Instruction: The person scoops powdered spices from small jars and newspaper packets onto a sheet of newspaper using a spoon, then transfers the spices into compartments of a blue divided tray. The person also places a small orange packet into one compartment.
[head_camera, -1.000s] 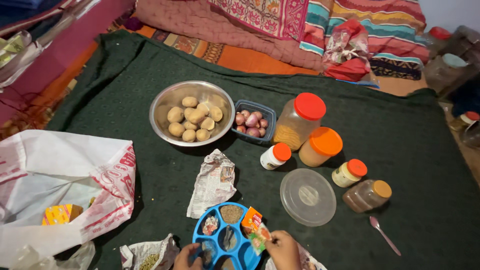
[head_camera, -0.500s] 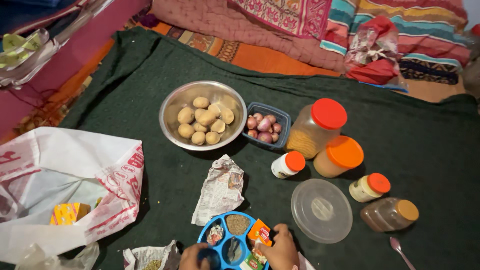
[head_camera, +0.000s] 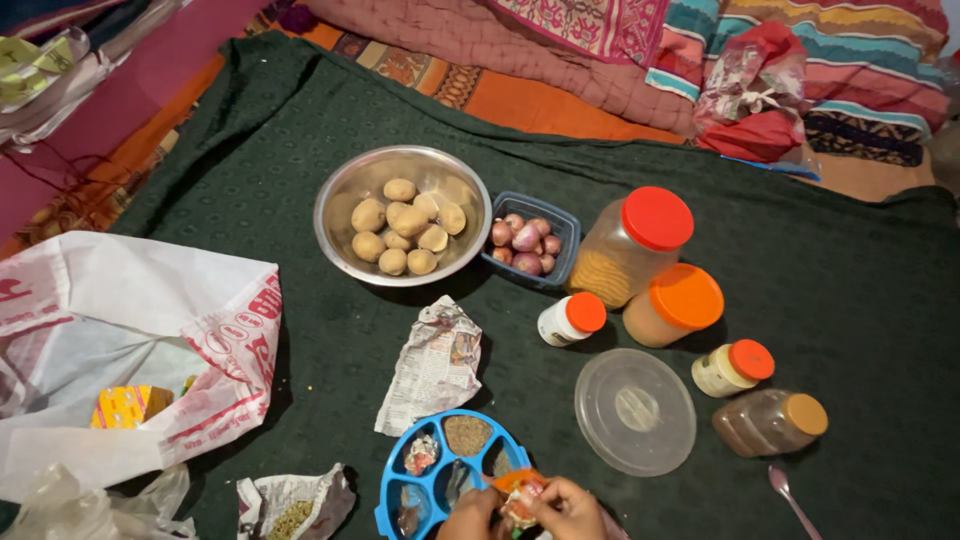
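small orange packet (head_camera: 520, 492) pinched between both hands, low down over the blue tray (head_camera: 440, 470). left hand (head_camera: 468, 515) and right hand (head_camera: 570, 510) both closed on it. clear lid (head_camera: 634, 411) just beside, bowl of potatoes (head_camera: 402, 215) farther up.

Blue tray (head_camera: 392, 487), orange-green sachet (head_camera: 520, 492)

A home, food laid out on the floor: dark green cloth (head_camera: 300, 150) spread as a work surface, quilts and striped bedding (head_camera: 800, 40) heaped at its far edge, steel bowl (head_camera: 340, 200) of potatoes (head_camera: 405, 225), tub of onions (head_camera: 525, 238), orange-lidded jars (head_camera: 640, 250), blue spice tray (head_camera: 400, 490).
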